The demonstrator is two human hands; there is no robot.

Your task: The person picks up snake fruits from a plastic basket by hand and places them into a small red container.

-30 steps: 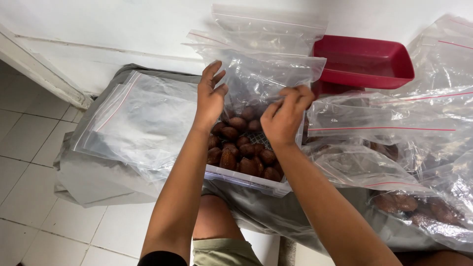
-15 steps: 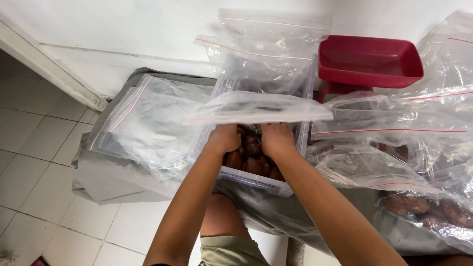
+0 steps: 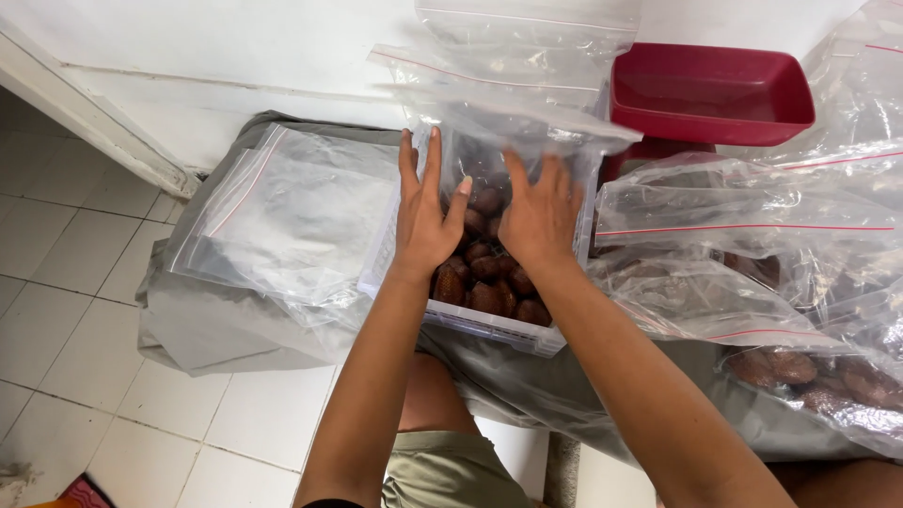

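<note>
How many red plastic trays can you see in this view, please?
1. The red plastic tray sits at the upper right, behind the clear zip bags, apparently resting on another red object that is mostly hidden; more could be concealed beneath the bags.

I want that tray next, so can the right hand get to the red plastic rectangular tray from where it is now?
Probably yes. The right hand lies over the brown fruits, and the red plastic rectangular tray sits uncovered up and to its right; only clear bags lie between them.
</note>
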